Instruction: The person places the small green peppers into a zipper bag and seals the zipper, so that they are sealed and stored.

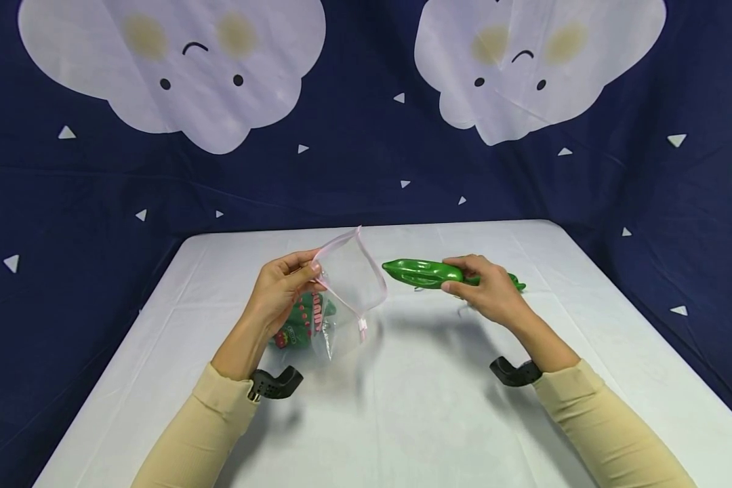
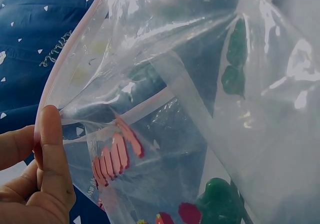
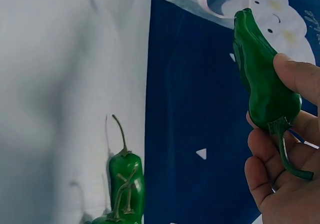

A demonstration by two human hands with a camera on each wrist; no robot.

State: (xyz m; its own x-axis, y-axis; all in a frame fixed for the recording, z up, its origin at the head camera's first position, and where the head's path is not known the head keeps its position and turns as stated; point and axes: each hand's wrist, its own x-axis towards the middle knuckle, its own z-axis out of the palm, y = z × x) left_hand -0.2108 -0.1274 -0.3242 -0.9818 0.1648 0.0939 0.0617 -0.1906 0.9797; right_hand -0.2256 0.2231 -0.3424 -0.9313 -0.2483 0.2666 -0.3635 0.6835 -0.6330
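Note:
My left hand point(image 1: 280, 285) pinches the pink-edged rim of a clear zip bag point(image 1: 350, 271) between thumb and fingers. The bag's mouth gapes toward the right, and a slider hangs at its lower corner. Green and pink printing with red shapes shows at the bag's lower part. To the right, my right hand point(image 1: 484, 288) holds a glossy green pepper point(image 1: 423, 272) above the table, thumb on one side and fingers on the other. Its tip points at the bag's mouth, a short gap apart. The right wrist view shows the pepper's curved stem point(image 3: 287, 159) near the palm.
More green peppers point(image 3: 127, 184) with thin stems lie on the white table point(image 1: 439, 420), mostly hidden behind my right hand in the head view. A dark blue cloth point(image 1: 354, 183) with clouds and triangles hangs behind the table's far edge.

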